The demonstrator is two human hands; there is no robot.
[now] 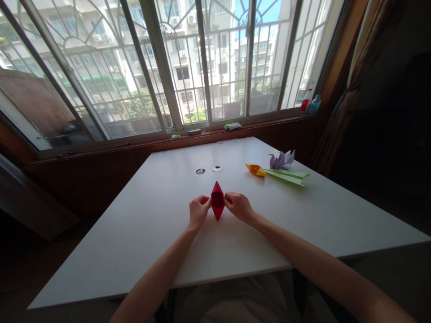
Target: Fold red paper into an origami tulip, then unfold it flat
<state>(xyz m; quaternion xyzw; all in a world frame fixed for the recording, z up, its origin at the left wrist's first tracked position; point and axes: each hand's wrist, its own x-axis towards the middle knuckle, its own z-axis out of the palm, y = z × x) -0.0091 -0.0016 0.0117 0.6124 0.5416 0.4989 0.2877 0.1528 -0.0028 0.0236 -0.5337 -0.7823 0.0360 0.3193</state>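
Observation:
A red folded paper piece (pixel 217 200), diamond-shaped with points toward and away from me, sits on the white table (pixel 141 233) in the middle. My left hand (pixel 199 211) pinches its left side and my right hand (pixel 239 206) pinches its right side. Both forearms reach in from the bottom of the view.
To the right lie an orange paper flower (pixel 255 169) with a green paper stem (pixel 288 176) and a purple folded paper figure (pixel 282 159). Two round cable holes (pixel 208 170) sit beyond the red piece. A barred window (pixel 188 67) runs behind the table; bottles (pixel 310 102) stand on its sill at right.

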